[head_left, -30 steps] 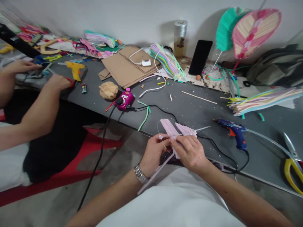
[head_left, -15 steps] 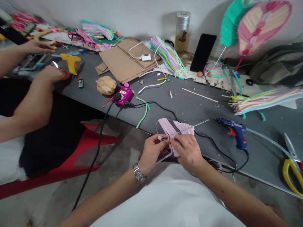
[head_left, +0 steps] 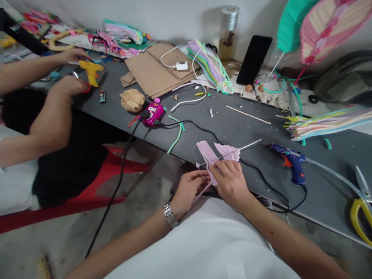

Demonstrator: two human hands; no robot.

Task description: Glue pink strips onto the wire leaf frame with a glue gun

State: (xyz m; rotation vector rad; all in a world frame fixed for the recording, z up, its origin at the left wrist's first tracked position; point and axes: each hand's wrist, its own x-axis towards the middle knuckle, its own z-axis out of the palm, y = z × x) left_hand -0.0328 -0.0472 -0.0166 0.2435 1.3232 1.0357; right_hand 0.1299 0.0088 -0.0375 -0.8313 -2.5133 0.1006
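At the table's near edge my two hands work on a pink leaf-shaped piece (head_left: 216, 153) made of pink straws on a thin wire. My left hand (head_left: 188, 188), with a metal watch on its wrist, pinches a loose pink straw (head_left: 202, 190) that runs down toward my lap. My right hand (head_left: 231, 182) is closed on the lower part of the pink piece, thumb and fingers pressing its straws. The wire stem pokes out to the right.
A blue glue gun (head_left: 289, 162) with a black cord lies right of my hands; yellow scissors (head_left: 360, 217) sit far right. A magenta power strip (head_left: 153, 114), cardboard (head_left: 157, 71), straw bundles (head_left: 328, 122), a black phone (head_left: 254, 60) and finished leaves (head_left: 328, 25) fill the grey table. Another person's hands (head_left: 69, 83) work near a yellow glue gun (head_left: 90, 71) at left.
My left hand slid down along the loose pink straw, below the piece. My right hand stays on the piece. The other person's hands moved toward the yellow glue gun.
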